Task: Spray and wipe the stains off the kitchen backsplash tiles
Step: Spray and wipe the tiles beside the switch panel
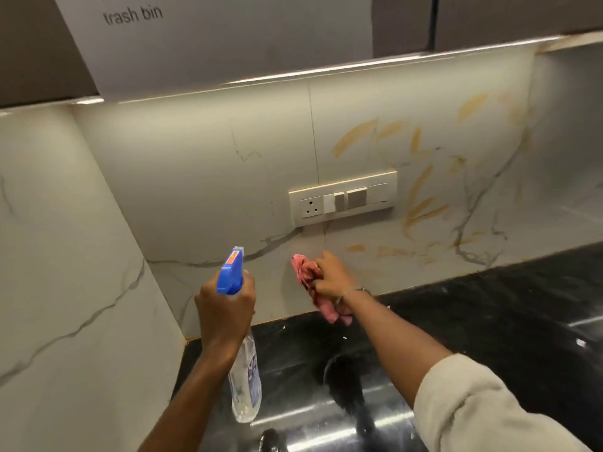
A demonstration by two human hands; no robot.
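The sheet [212,44] reads "trash bin". Orange smears [354,137] streak the pale tiles [228,141]. Your left grip [225,305] holds the sprayer [246,380], your right grip [332,275] the pink cloth [306,272].

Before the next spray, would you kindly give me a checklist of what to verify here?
1. Bottle held: ok. The left hand grips the bottle at its neck.
2. Nozzle aimed at stains: not ok. It seems to point at the tile left of the socket, and the stains lie further right.
3. Cloth ready: ok. The right hand grips the cloth low by the wall.
4. Socket safe from spray: cannot tell. It sits close to the stains.
5. Liquid left in bottle: cannot tell. The level is unreadable.
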